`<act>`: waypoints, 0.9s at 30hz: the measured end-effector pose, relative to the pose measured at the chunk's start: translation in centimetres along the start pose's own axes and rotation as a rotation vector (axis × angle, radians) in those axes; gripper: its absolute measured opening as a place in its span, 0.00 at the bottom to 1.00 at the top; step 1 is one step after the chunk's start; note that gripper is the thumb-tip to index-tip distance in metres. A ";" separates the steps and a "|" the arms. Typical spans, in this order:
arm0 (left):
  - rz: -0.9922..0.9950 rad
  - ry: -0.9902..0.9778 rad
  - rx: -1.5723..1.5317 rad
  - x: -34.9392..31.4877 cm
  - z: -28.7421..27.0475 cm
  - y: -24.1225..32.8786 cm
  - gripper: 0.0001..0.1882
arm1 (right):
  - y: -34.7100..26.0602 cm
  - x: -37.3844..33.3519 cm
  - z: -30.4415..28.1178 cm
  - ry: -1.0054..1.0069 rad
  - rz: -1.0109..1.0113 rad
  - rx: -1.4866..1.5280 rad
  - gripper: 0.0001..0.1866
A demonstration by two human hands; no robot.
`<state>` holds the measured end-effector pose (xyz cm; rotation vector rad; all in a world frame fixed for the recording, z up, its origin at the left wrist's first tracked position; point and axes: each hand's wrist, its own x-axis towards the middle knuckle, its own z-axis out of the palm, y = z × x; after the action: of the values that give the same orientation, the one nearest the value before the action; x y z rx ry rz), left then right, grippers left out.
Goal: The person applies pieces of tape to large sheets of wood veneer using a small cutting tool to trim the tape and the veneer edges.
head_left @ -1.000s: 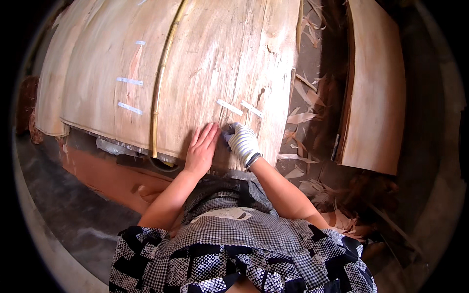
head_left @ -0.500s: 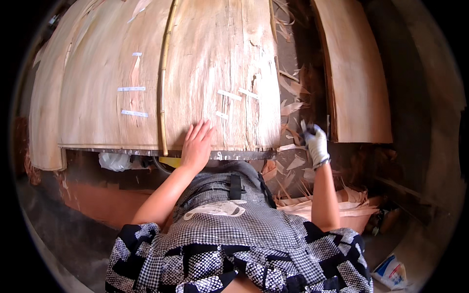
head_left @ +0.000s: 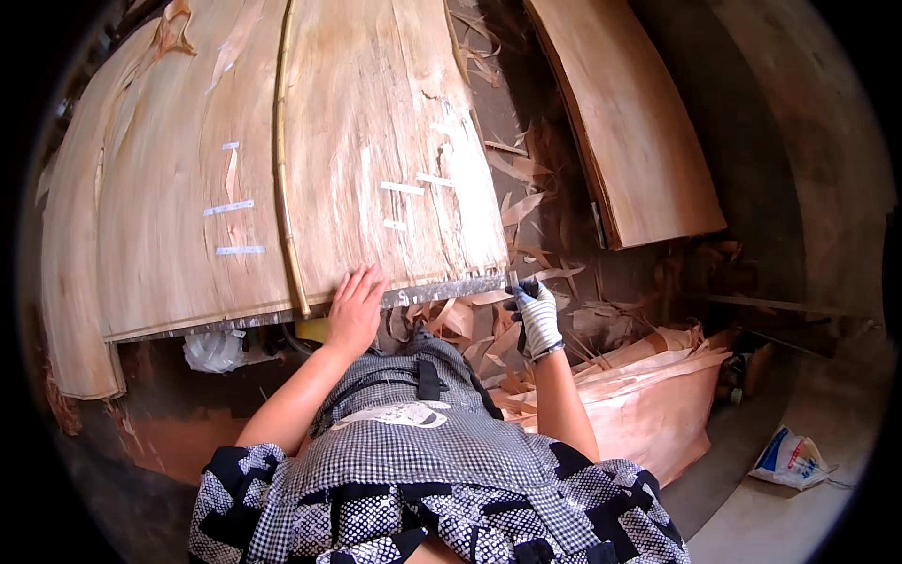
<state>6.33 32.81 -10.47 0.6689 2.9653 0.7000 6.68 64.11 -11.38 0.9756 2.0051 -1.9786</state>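
My bare left hand (head_left: 356, 310) lies with fingers stretched out, touching the near edge of a pale wood veneer sheet (head_left: 348, 169), just right of a thin bamboo stick (head_left: 282, 141). Several white tape strips cross cracks in the veneer, among them a tape strip (head_left: 402, 188) ahead of that hand. At the sheet's near right corner is my right hand (head_left: 538, 320), in a striped glove with dark fingertips. Its fingers are closed around a small, thin, blade-like tool (head_left: 513, 279), mostly hidden by the glove.
A second veneer stack (head_left: 639, 122) stands to the right, across a gap littered with veneer scraps (head_left: 521, 209). Below my right arm, a heap of reddish veneer pieces (head_left: 639, 404) lies low. A white and blue bag (head_left: 791, 459) sits at lower right; a clear plastic bag (head_left: 214, 352) shows under the table edge.
My right hand has come left and nearer, from the gap beside the veneer to its near right corner. My left hand stays at the near edge. The whole view has shifted and turned.
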 end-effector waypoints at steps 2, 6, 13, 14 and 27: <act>0.036 -0.003 -0.013 1.3 1.1 1.1 0.21 | -0.8 2.0 -0.5 -0.001 -0.017 -0.035 0.02; 0.085 -0.022 -0.046 4.1 2.2 4.1 0.21 | -3.4 3.8 1.0 -0.191 -0.030 -0.194 0.03; 0.049 -0.013 -0.070 6.5 2.8 6.3 0.21 | -3.6 7.1 -0.8 -0.144 0.037 -0.170 0.04; 0.025 -0.023 -0.045 6.0 2.6 6.2 0.21 | -2.8 7.4 -1.2 -0.169 0.043 -0.205 0.04; -0.403 0.060 0.029 2.9 -2.1 0.0 0.26 | -6.6 3.3 3.7 -0.286 -0.034 -0.033 0.07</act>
<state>3.49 33.10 -8.36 0.0415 3.0230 0.6502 -0.70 62.32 -8.03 0.6139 1.9000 -1.9657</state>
